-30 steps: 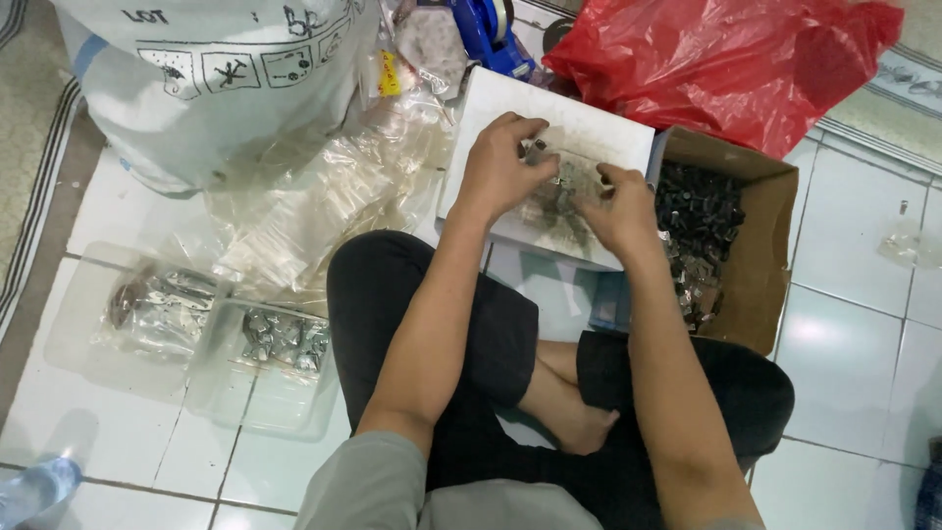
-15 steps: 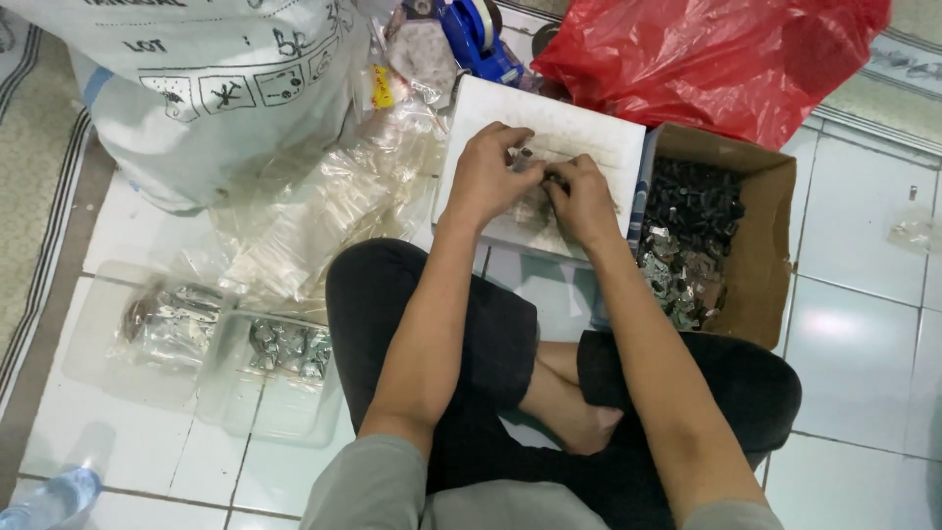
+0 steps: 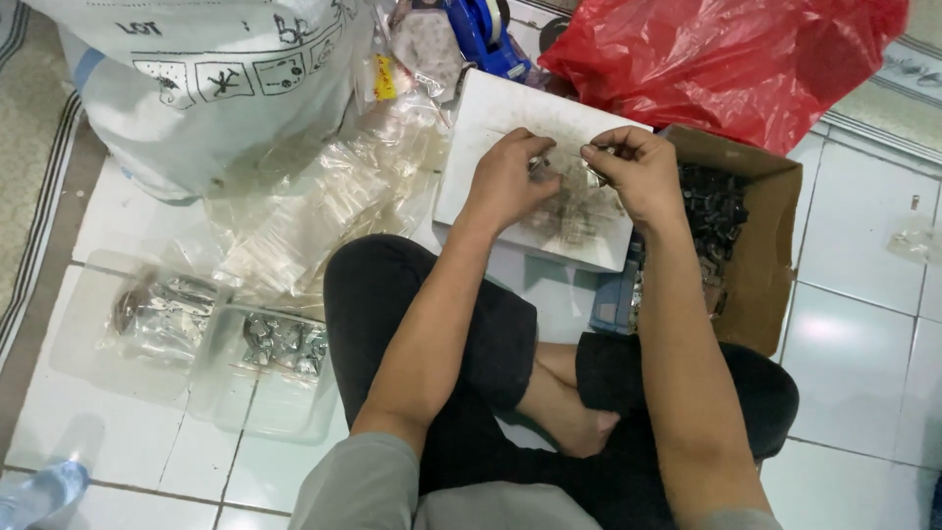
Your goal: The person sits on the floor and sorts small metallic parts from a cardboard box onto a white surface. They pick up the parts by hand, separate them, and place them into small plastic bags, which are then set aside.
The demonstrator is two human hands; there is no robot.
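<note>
Nearest my viewpoint, the person sits cross-legged on the tiled floor (image 3: 854, 324), both forearms reaching away from me. The left hand (image 3: 510, 182) is curled, fingertips pinched on a small metal part (image 3: 542, 165) over a white board (image 3: 491, 118). The right hand (image 3: 638, 172) is curled likewise, its fingertips closed on the other end of the same small shiny piece — the two hands meet almost fingertip to fingertip. What exactly the piece is, I cannot tell; it is too small.

Below both hands, on the board, lies a smudged scatter of little metal parts (image 3: 579, 216). Just right of the right hand stands an open cardboard box (image 3: 760, 255) holding a dark heap of similar parts (image 3: 711, 211).

Well to the left of the left hand, near the person's knee, two clear plastic trays (image 3: 88, 363) hold bagged shiny pieces. Between those trays and the left hand spreads a pile of small clear plastic bags (image 3: 314, 216).

Beyond the hands — a crumpled red plastic bag (image 3: 726, 59) past the right hand, a blue tape dispenser (image 3: 486, 34) past the left, and farther left a large white sack (image 3: 216, 88).
</note>
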